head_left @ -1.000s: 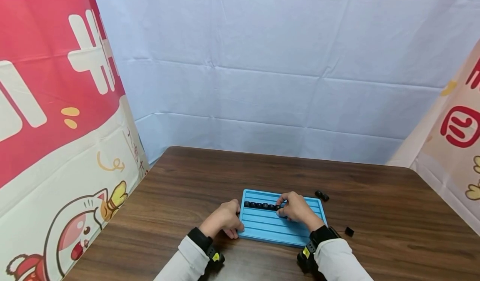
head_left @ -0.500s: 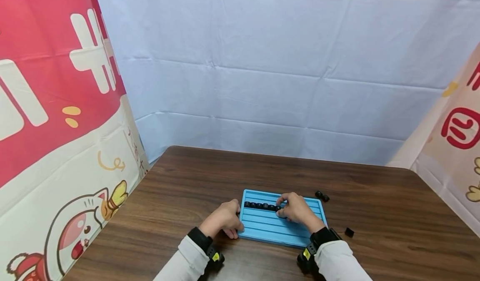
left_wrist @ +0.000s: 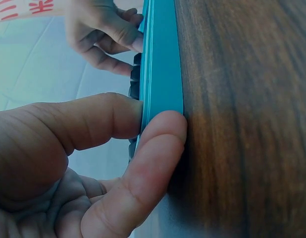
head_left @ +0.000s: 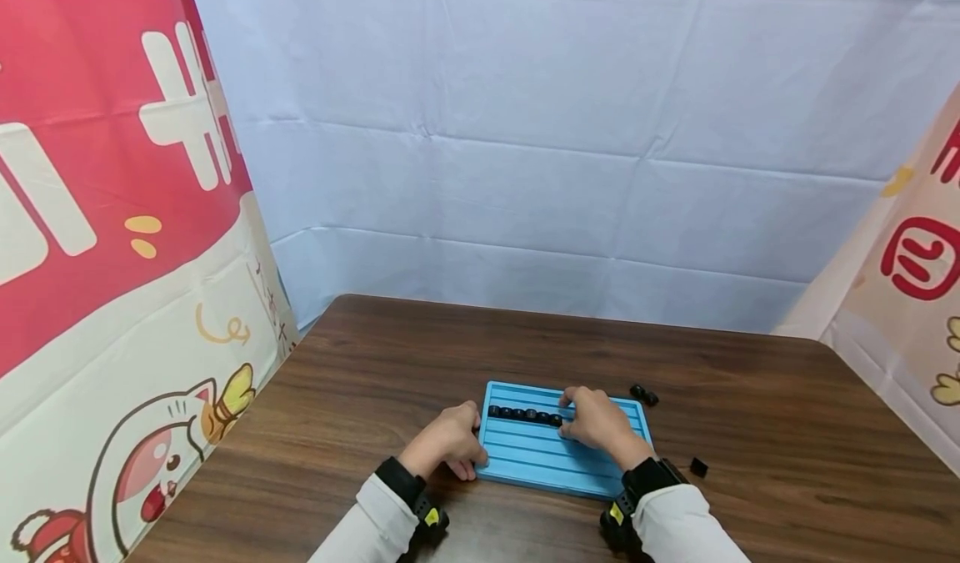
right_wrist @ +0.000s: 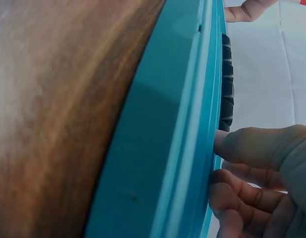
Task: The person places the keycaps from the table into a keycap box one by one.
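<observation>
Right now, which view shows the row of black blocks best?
The head view: it shows the row of black blocks from above. The right wrist view shows it side-on; the left wrist view, partly hidden by the left hand.

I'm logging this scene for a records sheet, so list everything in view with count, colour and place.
Grooved board: one, blue, flat on the table
Row of small blocks: about six visible, black, along one groove
Loose blocks: three, black, on the table; two beyond the board's far right corner, one to its right
Table: one, brown wood-grain, under everything
Backdrop cloth: one, pale blue, behind the table
Printed hangings: two, red and cream left, cream with red print right
Sleeves: two, white, at the near edge
Wrist straps: two, black, one per wrist
Left hand: one, bare, holding the board's left edge
Right hand: one, bare, at the row's right end
</observation>
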Available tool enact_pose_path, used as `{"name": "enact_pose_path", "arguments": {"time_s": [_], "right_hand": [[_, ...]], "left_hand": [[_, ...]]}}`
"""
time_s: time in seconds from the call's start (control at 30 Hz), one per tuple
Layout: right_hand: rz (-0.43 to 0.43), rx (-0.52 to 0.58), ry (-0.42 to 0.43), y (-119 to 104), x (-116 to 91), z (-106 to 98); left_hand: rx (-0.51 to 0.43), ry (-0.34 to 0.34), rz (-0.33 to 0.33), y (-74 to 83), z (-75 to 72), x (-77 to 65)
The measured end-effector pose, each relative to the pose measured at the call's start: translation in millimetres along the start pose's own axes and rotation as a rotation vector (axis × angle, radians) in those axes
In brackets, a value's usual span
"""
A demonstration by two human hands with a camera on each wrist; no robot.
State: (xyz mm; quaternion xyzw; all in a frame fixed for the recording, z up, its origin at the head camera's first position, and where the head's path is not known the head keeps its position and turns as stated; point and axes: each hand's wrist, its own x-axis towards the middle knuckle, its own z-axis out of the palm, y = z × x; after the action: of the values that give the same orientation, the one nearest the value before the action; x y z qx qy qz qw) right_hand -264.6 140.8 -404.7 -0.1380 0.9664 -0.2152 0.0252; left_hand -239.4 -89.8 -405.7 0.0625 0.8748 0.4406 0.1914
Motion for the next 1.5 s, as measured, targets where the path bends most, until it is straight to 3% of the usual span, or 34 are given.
{"name": "enact_pose_path", "arguments": {"time_s": [0.43, 1.07, 1.5], "right_hand": [[-0.065, -0.193, 0.089, 1, -3, -8], [-0.085, -0.181, 0.076, 22, -2, -22], [-0.028, -0.177, 0.108, 61, 9, -37]], "left_hand": [[-0.007, -0.011, -0.021, 0.6, 2.4, 3.5], [-0.012, 0.002, -0.013, 0.8, 7.6, 7.4], [-0.008, 0.014, -0.002, 2.6, 6.3, 5.5]]}}
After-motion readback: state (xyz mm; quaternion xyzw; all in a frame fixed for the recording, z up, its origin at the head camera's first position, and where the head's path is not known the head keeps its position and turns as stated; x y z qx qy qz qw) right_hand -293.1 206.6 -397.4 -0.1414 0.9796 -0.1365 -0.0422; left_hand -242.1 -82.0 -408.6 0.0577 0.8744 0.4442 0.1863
